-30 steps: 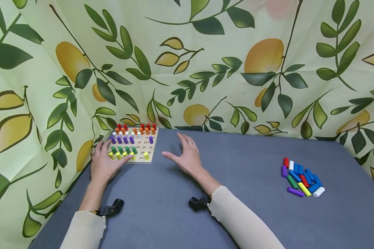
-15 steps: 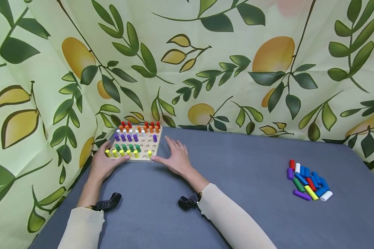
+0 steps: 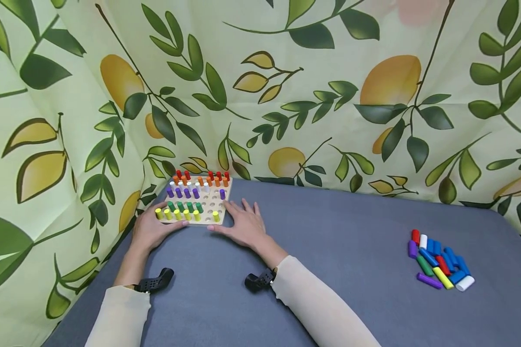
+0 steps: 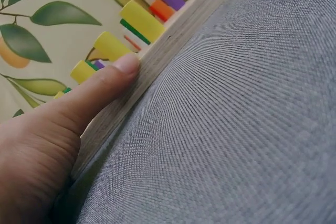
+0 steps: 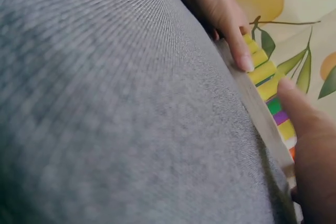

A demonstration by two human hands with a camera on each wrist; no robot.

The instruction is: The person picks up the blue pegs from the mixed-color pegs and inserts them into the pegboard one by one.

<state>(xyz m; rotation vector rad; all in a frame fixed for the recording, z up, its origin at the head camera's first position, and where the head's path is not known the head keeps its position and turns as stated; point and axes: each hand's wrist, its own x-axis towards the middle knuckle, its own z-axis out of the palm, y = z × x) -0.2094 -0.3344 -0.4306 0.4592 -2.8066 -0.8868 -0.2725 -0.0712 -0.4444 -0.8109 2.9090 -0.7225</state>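
A pale wooden pegboard [image 3: 208, 205] lies on the grey table in the head view, with rows of red, orange, white, purple, green and yellow pegs standing in it. My left hand [image 3: 149, 229] grips its front left corner. The left thumb [image 4: 113, 80] lies along the front edge, below the yellow pegs [image 4: 142, 20], while the other fingers are mostly hidden at the left side. At the front right corner is my right hand [image 3: 245, 224], fingers spread and fairly straight. Its thumb reaches the front edge, and the index fingertip is at the right edge.
Loose pegs in blue, red, white, purple, green and yellow lie in a pile [image 3: 440, 262] on the right of the table [image 3: 330, 250]. A leaf-and-fruit patterned curtain [image 3: 321, 111] hangs close behind and to the left of the board.
My right hand has come left to the board's right corner from a spot apart from it. The left hand stays at its corner. The head view has shifted a little.
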